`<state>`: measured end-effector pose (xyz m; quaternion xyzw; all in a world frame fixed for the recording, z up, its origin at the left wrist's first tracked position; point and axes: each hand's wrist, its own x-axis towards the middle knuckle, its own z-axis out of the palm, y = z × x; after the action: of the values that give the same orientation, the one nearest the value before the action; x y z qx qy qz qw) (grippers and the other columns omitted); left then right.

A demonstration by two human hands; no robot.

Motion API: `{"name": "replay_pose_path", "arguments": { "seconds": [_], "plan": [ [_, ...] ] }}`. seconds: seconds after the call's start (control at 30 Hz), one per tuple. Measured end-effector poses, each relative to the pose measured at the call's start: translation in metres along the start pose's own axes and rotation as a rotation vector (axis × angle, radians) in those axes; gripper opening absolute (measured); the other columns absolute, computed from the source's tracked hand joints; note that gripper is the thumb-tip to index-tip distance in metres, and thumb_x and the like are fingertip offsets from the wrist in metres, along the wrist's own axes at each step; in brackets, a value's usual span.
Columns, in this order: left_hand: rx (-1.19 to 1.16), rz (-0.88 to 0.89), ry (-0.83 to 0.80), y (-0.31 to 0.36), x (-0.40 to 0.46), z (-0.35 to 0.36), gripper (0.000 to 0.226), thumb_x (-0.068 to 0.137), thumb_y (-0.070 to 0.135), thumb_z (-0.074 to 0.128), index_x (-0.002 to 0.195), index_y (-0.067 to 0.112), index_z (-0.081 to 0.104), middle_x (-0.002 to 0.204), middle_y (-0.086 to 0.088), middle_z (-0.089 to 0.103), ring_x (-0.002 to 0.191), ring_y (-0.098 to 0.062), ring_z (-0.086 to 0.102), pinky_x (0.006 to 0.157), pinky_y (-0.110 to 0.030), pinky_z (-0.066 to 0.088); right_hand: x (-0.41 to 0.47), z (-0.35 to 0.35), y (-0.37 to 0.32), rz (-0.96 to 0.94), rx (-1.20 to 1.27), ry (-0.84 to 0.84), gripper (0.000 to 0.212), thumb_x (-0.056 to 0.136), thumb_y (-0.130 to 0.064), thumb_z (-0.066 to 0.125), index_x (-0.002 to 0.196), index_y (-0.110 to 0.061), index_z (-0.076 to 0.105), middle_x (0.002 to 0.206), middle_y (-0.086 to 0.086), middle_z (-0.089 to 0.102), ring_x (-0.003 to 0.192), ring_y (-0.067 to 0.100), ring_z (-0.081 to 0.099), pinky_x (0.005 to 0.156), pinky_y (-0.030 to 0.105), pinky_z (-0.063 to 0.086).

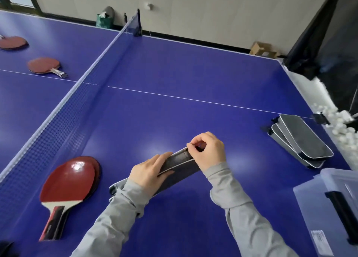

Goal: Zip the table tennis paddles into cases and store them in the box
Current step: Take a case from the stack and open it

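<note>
Head view. At lower centre of the frame both hands work a grey case held on edge just above the blue table. The left hand wraps the case's middle, fingers curled over the top edge. The right hand pinches at the case's far end, where the zip is; the puller itself is too small to make out. Whether a paddle is inside cannot be told.

At lower left a stack of red paddles lies flat beside the net. Two more red paddles lie beyond the net at upper left, one nearer and one at the frame's edge. Spare cases are piled at the right, well apart from the hands. The clear box sits at lower right, lid on.

The case looks soft and light, so it will likely buckle unless held taut; gripping the fabric near the zip while the other hand pulls seems best. The paddles look stiff and light, with glossy rubber; the handle is the sound place to take hold.
</note>
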<state>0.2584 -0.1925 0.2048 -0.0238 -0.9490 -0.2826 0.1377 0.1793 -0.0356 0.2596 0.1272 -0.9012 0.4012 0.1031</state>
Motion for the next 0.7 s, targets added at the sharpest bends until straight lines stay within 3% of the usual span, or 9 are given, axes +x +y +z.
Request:
{"name": "replay_pose_path", "arguments": {
  "seconds": [0.07, 0.17, 0.3, 0.37, 0.43, 0.5, 0.6, 0.7],
  "plan": [
    [0.005, 0.033, 0.042, -0.001, -0.001, -0.001, 0.051, 0.074, 0.033, 0.074, 0.113, 0.035, 0.042, 0.085, 0.005, 0.070, 0.067, -0.017, 0.068, 0.051, -0.032, 0.054, 0.002, 0.000, 0.002, 0.050, 0.018, 0.046, 0.014, 0.071, -0.011, 0.074, 0.063, -0.012, 0.062, 0.068, -0.005, 0.058, 0.060, 0.010, 0.053, 0.069, 0.031, 0.048],
    [-0.037, 0.023, 0.106, -0.002, -0.001, -0.002, 0.044, 0.075, 0.039, 0.067, 0.111, 0.036, 0.043, 0.090, 0.009, 0.071, 0.072, -0.015, 0.068, 0.055, -0.028, 0.055, 0.006, -0.004, 0.009, 0.106, 0.021, 0.098, 0.013, 0.072, -0.012, 0.074, 0.065, -0.013, 0.063, 0.068, -0.005, 0.058, 0.057, 0.000, 0.049, 0.068, 0.027, 0.045],
    [-0.171, -0.096, 0.111, 0.000, -0.001, -0.003, 0.044, 0.075, 0.034, 0.075, 0.108, 0.039, 0.045, 0.092, 0.014, 0.070, 0.091, -0.006, 0.056, 0.069, -0.023, 0.051, 0.012, -0.012, 0.023, 0.201, 0.042, 0.150, 0.012, 0.074, -0.015, 0.074, 0.067, -0.013, 0.064, 0.065, -0.005, 0.059, 0.056, 0.003, 0.049, 0.064, 0.020, 0.040],
    [-0.284, -0.193, 0.083, -0.001, -0.002, -0.003, 0.044, 0.072, 0.029, 0.079, 0.103, 0.041, 0.051, 0.086, 0.021, 0.066, 0.089, -0.003, 0.056, 0.072, -0.018, 0.046, 0.015, -0.016, 0.032, 0.242, 0.048, 0.159, 0.012, 0.075, -0.017, 0.073, 0.069, -0.014, 0.064, 0.063, -0.007, 0.059, 0.057, 0.006, 0.051, 0.062, 0.016, 0.037],
    [-0.398, -0.264, 0.086, -0.002, -0.003, -0.003, 0.039, 0.070, 0.025, 0.081, 0.100, 0.035, 0.059, 0.079, 0.025, 0.063, 0.082, 0.002, 0.058, 0.071, -0.004, 0.040, 0.016, -0.019, 0.041, 0.301, 0.069, 0.159, 0.011, 0.076, -0.018, 0.072, 0.071, -0.013, 0.064, 0.064, -0.005, 0.062, 0.060, 0.012, 0.056, 0.065, 0.019, 0.041],
    [-0.512, -0.325, 0.120, -0.003, -0.001, -0.006, 0.038, 0.069, 0.020, 0.082, 0.096, 0.035, 0.061, 0.078, 0.019, 0.065, 0.077, 0.004, 0.059, 0.070, 0.000, 0.039, 0.016, -0.022, 0.049, 0.349, 0.093, 0.177, 0.010, 0.076, -0.018, 0.072, 0.072, -0.013, 0.064, 0.064, -0.005, 0.063, 0.062, 0.013, 0.059, 0.067, 0.023, 0.045],
    [-0.636, -0.368, 0.189, -0.006, 0.002, -0.011, 0.044, 0.068, 0.013, 0.082, 0.088, 0.043, 0.058, 0.076, 0.010, 0.068, 0.069, 0.001, 0.060, 0.067, -0.004, 0.042, 0.015, -0.026, 0.060, 0.386, 0.118, 0.206, 0.012, 0.076, -0.016, 0.073, 0.070, -0.014, 0.063, 0.059, -0.013, 0.059, 0.057, 0.000, 0.056, 0.065, 0.021, 0.043],
    [-0.742, -0.368, 0.208, -0.009, 0.004, -0.015, 0.038, 0.069, 0.007, 0.079, 0.090, 0.033, 0.061, 0.075, -0.001, 0.068, 0.062, -0.002, 0.057, 0.064, -0.011, 0.047, 0.010, -0.025, 0.067, 0.398, 0.132, 0.212, 0.013, 0.075, -0.015, 0.074, 0.070, -0.015, 0.062, 0.060, -0.011, 0.059, 0.057, -0.002, 0.056, 0.067, 0.022, 0.045]
  ]
}}
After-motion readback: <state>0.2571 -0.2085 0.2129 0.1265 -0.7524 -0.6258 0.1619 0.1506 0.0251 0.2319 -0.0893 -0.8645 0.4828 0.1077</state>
